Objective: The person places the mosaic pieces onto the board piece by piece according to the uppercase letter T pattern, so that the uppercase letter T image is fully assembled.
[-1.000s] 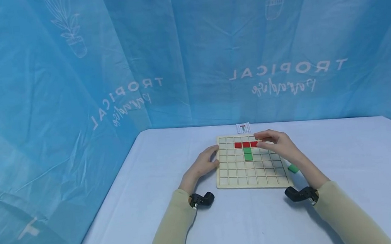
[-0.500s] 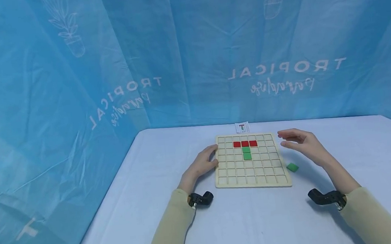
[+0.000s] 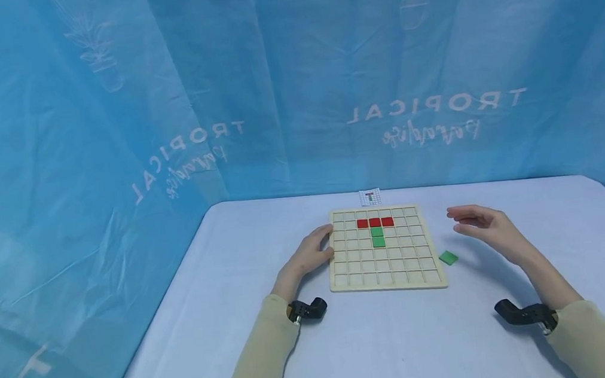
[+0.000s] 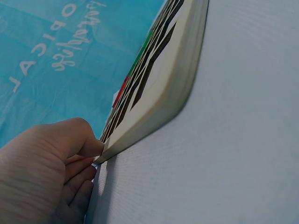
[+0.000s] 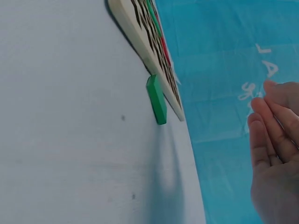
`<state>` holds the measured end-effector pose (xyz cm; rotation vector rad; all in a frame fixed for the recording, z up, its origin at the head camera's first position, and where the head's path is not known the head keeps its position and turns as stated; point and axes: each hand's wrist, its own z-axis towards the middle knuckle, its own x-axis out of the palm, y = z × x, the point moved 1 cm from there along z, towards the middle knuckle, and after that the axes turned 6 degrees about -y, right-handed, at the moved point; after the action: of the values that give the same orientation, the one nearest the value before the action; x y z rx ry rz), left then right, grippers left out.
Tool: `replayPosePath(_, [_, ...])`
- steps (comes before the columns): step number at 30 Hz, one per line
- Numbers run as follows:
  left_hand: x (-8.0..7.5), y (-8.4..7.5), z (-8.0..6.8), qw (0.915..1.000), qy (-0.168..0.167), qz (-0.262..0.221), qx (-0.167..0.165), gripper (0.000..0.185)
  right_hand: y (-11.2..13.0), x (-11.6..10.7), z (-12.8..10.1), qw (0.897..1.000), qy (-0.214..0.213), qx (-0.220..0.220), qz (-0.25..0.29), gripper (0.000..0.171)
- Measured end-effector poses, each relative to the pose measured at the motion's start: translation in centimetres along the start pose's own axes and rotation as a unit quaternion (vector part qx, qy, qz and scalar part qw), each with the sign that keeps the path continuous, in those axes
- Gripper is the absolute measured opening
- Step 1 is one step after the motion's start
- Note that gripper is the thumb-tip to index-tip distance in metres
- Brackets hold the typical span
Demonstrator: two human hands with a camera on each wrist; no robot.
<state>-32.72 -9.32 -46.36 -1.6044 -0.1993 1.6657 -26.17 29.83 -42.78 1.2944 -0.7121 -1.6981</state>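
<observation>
A square wooden grid board [image 3: 406, 267] lies on the table. Three red tiles [image 3: 374, 223] form a row near its far side, and two green tiles [image 3: 378, 237] run down from the middle one. My left hand [image 3: 304, 256] touches the board's left edge with thumb and fingertips, the thumb [image 4: 86, 140] against the rim in the left wrist view. Just off the board's right edge lies a loose green tile [image 3: 448, 258], also a green tile [image 5: 157, 99] in the right wrist view. Above the table, right of it, my right hand [image 3: 492, 233] hovers, fingers loosely bent, holding nothing.
A small printed card [image 3: 370, 197] with a red and green T pattern lies behind the board. White cloth [image 3: 380, 338] covers the table. Blue printed curtains [image 3: 314, 80] hang behind and on the left. Each wrist carries a black camera mount [image 3: 524, 313].
My right hand has moved from over the red row to the right, off the board. The left hand keeps its place at the board's edge. The view has shifted slightly.
</observation>
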Motion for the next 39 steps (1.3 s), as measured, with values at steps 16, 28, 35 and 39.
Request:
replayPosePath(16, [-0.1,0.4,-0.5,0.9996,-0.009,-0.019,-0.019,0.064,-2.0,1.0,-0.3,0.998,0.055,0.008,0.016,0.037])
replayPosePath(28, [0.0,-0.1,-0.1,0.9998,-0.001,-0.013,-0.017,0.063,-3.6,1.0,-1.2,0.994,0.095,-0.004,-0.048,0.032])
replayPosePath(35, [0.1,-0.1,0.0,0.9999,-0.004,-0.008,-0.013,0.063,-4.0,1.0,-1.5,0.993,0.095,-0.018,-0.073,0.03])
replayPosePath(39, [0.2,0.0,0.0,0.9999,-0.004,-0.006,-0.014,0.063,-4.0,1.2,-1.6,0.993,0.093,-0.024,-0.07,0.03])
